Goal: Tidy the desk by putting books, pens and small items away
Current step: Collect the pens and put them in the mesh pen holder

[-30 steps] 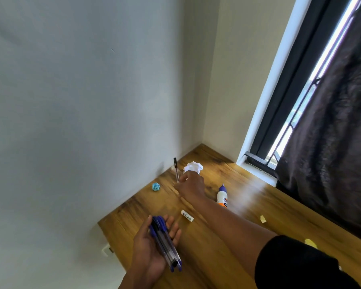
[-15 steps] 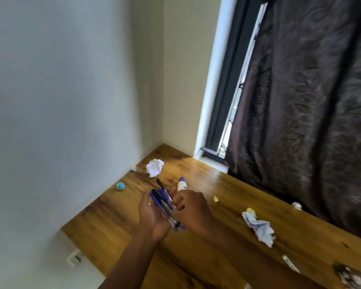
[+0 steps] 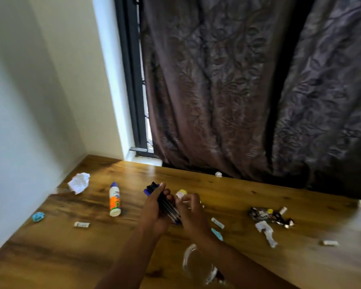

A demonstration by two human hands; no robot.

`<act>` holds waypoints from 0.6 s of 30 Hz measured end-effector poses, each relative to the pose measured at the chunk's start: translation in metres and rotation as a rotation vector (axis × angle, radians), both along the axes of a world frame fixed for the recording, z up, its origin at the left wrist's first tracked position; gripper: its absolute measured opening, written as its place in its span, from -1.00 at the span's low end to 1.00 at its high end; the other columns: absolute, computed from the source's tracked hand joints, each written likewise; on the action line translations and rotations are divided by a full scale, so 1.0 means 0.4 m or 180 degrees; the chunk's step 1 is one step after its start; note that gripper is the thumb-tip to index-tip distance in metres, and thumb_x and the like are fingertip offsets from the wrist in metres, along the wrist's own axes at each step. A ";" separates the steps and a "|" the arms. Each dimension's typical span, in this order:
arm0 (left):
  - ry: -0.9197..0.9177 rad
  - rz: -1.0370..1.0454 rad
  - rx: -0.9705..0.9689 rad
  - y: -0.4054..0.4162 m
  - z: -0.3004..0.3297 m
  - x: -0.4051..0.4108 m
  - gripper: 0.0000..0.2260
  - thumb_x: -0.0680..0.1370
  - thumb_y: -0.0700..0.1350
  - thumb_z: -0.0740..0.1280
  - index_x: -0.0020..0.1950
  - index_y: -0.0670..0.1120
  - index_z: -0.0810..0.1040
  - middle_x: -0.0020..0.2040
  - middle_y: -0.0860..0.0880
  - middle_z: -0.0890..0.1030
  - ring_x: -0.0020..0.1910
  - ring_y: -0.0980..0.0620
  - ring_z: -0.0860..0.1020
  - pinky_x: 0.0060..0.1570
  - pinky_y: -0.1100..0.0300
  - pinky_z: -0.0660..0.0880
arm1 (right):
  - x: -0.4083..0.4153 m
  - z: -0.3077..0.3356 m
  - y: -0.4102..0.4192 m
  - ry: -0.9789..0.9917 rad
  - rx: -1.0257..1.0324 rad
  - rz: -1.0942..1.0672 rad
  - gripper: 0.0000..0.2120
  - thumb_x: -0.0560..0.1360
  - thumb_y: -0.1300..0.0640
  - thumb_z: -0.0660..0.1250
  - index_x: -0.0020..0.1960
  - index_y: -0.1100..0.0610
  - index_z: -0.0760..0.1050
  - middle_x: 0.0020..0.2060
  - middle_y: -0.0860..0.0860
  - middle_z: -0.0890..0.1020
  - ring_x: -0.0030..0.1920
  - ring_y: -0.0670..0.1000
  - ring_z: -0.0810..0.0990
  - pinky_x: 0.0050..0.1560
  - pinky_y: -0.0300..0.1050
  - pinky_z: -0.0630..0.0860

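The person is standing over the wooden desk (image 3: 50, 257), holding a bundle of pens (image 3: 165, 202) above its middle. The left hand (image 3: 154, 209) is curling round the bundle, fingers wrapped over the clear barrels, the blue caps poking out past the fingertips toward the curtain (image 3: 238, 90). The right hand (image 3: 189, 211) is sitting just beside it, touching the lower end of the pens; its fingers are bending, but I cannot tell whether they are pinching anything. A glue bottle (image 3: 114, 200) is lying on its side to the left, with a white paper ball (image 3: 79, 182) near the wall corner and a small blue paper ball (image 3: 38, 216) closer to the desk edge. Crumpled wrappers (image 3: 267, 215) are lying to the right, well apart from the hands.
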State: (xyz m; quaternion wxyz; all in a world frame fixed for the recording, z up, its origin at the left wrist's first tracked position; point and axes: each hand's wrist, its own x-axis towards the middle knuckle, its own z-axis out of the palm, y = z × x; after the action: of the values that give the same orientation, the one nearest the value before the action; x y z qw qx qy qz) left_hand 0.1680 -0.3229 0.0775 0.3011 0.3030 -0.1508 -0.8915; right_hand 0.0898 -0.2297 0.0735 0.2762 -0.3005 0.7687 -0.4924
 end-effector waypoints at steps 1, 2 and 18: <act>0.0039 -0.0055 -0.0017 0.026 0.011 -0.031 -0.75 0.63 -0.07 0.36 -0.24 -0.07 0.51 -0.35 0.01 0.47 -0.39 0.06 0.52 -0.19 0.12 0.52 | -0.024 0.000 0.015 -0.0493 -0.0007 -0.0277 -0.84 0.64 -0.08 0.26 0.11 -0.01 0.44 0.00 -0.02 0.62 -0.01 0.01 0.64 0.01 0.05 0.60; 0.0059 -0.0076 -0.0027 0.044 0.015 -0.058 -0.74 0.62 -0.04 0.38 -0.25 -0.07 0.51 -0.35 0.01 0.47 -0.38 0.05 0.51 -0.15 0.10 0.51 | -0.042 -0.001 0.025 -0.0961 -0.0054 -0.0532 -0.84 0.64 -0.07 0.25 0.11 0.01 0.46 0.02 0.03 0.63 0.00 0.07 0.65 0.04 0.12 0.61; -0.0437 -0.0424 -0.0577 0.467 0.084 -0.473 -0.60 0.59 0.08 0.41 -0.31 -0.04 0.34 -0.40 -0.02 0.27 -0.44 0.03 0.34 -0.16 0.01 0.51 | -0.403 0.044 0.326 -0.3433 -0.1192 -0.1545 -0.44 0.62 -0.19 0.27 -0.43 0.14 0.44 -0.39 0.12 0.52 -0.12 0.20 0.57 0.26 0.20 0.50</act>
State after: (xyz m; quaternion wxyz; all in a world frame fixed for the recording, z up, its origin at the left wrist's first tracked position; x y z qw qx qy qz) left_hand -0.0214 -0.1363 0.1112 0.2564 0.3242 -0.2709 -0.8694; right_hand -0.0715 -0.0995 0.0909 0.4485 0.1307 0.4679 -0.7502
